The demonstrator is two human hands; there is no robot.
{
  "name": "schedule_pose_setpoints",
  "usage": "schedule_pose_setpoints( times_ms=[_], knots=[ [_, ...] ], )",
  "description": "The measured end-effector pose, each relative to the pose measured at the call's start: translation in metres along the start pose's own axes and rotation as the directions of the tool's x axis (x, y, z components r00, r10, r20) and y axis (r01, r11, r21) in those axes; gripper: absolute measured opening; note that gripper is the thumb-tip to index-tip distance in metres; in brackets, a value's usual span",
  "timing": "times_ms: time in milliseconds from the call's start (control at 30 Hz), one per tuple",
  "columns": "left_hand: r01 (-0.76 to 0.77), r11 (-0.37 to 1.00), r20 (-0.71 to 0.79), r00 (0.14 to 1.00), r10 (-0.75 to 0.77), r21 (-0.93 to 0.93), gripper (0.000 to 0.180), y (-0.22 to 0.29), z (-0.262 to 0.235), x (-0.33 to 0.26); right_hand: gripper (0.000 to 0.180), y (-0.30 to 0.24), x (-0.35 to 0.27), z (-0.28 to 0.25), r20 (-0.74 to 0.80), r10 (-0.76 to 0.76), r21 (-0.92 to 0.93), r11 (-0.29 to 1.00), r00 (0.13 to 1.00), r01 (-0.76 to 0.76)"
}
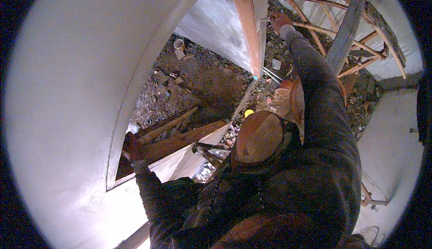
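At the left, my left hand point(131, 147) is against the lower corner of the wall opening, beside a brown wooden board point(180, 142). Shadow hides how its fingers lie. My right arm stretches far forward. At its end my right hand point(280, 20) is closed, its fingertips near the edge of a pale door-like panel point(220, 28). A reddish wooden upright point(247, 19) runs along that panel's edge. Whatever the right fingers grip is too small to make out.
Rubble and dirt point(207, 75) cover the ground, with a white cup-shaped container point(179, 44) on it. A frame of wooden poles point(315, 26) and a grey plank point(348, 30) lean at the far right. A brown boot point(290, 98) stands among debris near a yellow disc point(249, 113).
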State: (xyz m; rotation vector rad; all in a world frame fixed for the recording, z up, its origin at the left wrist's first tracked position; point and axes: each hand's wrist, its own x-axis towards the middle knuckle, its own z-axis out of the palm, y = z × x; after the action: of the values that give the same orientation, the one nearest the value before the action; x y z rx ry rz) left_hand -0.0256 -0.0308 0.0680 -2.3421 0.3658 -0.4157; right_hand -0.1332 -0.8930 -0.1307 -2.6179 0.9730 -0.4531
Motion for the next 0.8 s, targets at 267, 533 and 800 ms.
schedule_pose_setpoints(
  times_ms=[267,533,800],
  knots=[
    [0.018,1.000,0.280,0.960,-0.023,0.022,0.050,0.010,0.022,0.010,0.045,0.004,0.021,-0.031,0.178,0.083,-0.055,0.996,0.981,-0.074],
    [0.007,0.999,0.254,0.967,-0.018,0.043,0.053,0.004,-0.007,-0.002,0.044,-0.059,0.003,-0.077,0.130,0.035,-0.073,0.997,0.991,-0.025],
    [-0.072,0.975,-0.083,0.995,0.056,-0.210,0.039,-0.003,0.079,-0.001,0.042,-0.019,0.028,-0.055,-0.128,-0.184,-0.014,0.983,0.975,0.183]
  ],
)
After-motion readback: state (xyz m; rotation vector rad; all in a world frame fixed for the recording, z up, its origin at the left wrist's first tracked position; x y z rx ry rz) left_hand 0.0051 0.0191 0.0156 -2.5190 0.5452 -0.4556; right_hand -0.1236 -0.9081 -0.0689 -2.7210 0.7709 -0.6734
